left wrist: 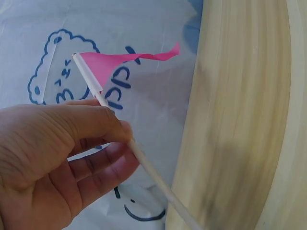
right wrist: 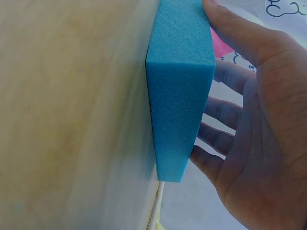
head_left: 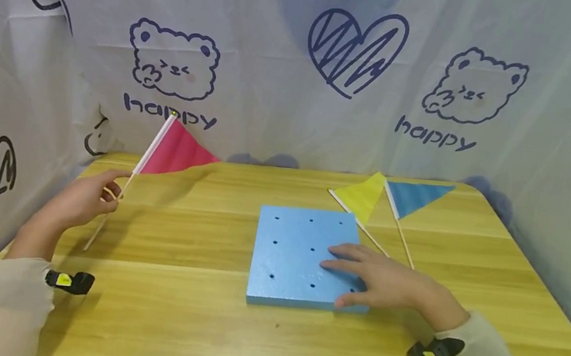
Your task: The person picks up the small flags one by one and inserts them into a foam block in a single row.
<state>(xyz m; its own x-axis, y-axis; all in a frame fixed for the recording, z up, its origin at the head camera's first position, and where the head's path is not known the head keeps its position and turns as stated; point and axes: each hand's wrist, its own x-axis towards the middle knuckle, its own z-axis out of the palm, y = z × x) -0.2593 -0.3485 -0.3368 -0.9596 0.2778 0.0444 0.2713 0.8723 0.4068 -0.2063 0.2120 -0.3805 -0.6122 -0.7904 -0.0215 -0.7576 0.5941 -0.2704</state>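
Observation:
My left hand (head_left: 82, 199) pinches the thin stick of a pink triangular flag (head_left: 177, 151) and holds it up, tilted, over the left part of the table. In the left wrist view, thumb and fingers meet on the pale flag stick (left wrist: 152, 172) just below the pink cloth. My right hand (head_left: 387, 279) rests with spread fingers on the right side of a blue foam block (head_left: 291, 263). Several small holes dot the block's top. In the right wrist view, the fingers lie along the top face of the foam block (right wrist: 180, 105).
Behind the block, a yellow flag (head_left: 363, 195) and a blue flag (head_left: 418, 198) lie on the wooden table (head_left: 173, 322), sticks pointing toward the right hand. A white curtain (head_left: 259, 93) with bear and heart drawings hangs along the table's back and sides.

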